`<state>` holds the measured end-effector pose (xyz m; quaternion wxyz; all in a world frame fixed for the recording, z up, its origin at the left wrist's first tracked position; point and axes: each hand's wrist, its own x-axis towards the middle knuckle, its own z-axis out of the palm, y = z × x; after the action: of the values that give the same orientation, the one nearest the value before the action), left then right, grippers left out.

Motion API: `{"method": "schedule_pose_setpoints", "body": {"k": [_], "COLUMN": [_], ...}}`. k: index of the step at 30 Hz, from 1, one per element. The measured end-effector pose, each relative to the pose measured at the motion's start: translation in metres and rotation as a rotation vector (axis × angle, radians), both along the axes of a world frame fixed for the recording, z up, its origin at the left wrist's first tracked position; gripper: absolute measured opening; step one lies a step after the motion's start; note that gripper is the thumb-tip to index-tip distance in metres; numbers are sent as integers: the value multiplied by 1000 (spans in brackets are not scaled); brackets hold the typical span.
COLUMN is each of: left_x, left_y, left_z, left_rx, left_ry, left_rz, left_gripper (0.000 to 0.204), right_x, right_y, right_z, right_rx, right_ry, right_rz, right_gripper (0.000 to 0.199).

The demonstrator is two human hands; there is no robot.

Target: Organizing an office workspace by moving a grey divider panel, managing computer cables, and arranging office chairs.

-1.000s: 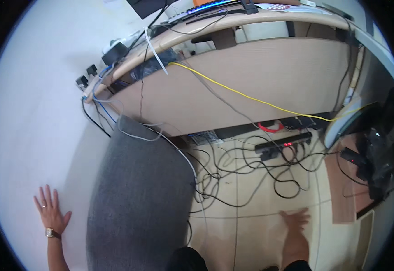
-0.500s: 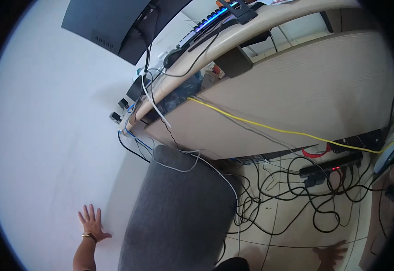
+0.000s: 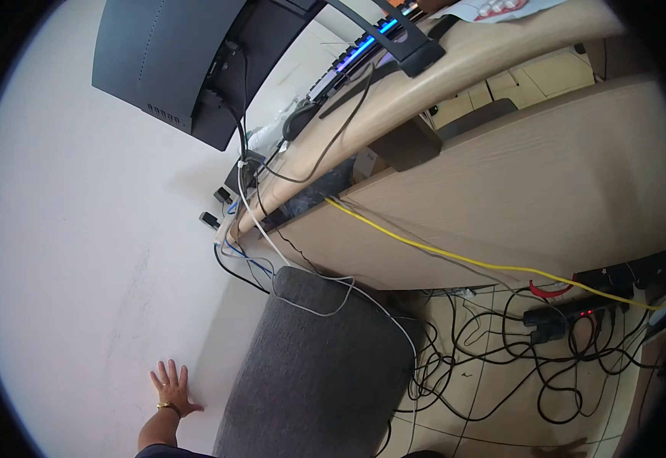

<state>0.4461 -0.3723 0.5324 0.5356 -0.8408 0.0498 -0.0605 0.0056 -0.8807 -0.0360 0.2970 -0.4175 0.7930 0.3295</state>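
**Left hand flat on the wall beside a grey cushion**

The left hand (image 3: pixel 171 385) is spread wide, fingers fanned and palm pressed against the white wall (image 3: pixel 66 252), holding nothing; a gold bracelet (image 3: pixel 166 406) circles its wrist. The right hand (image 3: pixel 566 449) shows only as a sliver at the lower edge of the view, low over the tiled floor (image 3: pixel 501 397), and whether it is spread or closed cannot be told.

The grey cushion (image 3: pixel 310 366) serves as the landmark. The left hand lies just to its left, near its lower corner but apart from it. A white cable (image 3: pixel 314 309) loops across the cushion's top edge, touching the fabric, and a thin black cable (image 3: pixel 233 271) runs along the wall just above and left of it. Above the cushion stands the light wooden desk (image 3: pixel 516 191), its back panel facing the camera, with a yellow cable (image 3: pixel 440 256) slanting down across that panel to the right. Up and to the left of the cushion hangs the back of a dark monitor (image 3: pixel 172 61), above the desk's end. To the right of the cushion, a tangle of black cables (image 3: pixel 501 359) sprawls over the floor, and beyond it lies a black power strip (image 3: pixel 569 314) with small red lights. The right hand is well apart from the cushion, on the far side of the tangle.
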Motion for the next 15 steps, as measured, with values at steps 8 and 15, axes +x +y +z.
{"method": "schedule_pose_setpoints", "body": {"k": [8, 15], "left_x": [0, -2], "left_y": [-4, -13], "left_z": [0, 0], "left_rx": [16, 59], "left_ry": [-9, -8], "left_rz": [28, 63], "left_gripper": [133, 130], "right_x": [11, -2], "right_y": [0, -4], "right_z": [14, -5], "right_rx": [-62, 34], "right_ry": [94, -26], "right_rz": [71, -6], "right_gripper": [151, 163]}}
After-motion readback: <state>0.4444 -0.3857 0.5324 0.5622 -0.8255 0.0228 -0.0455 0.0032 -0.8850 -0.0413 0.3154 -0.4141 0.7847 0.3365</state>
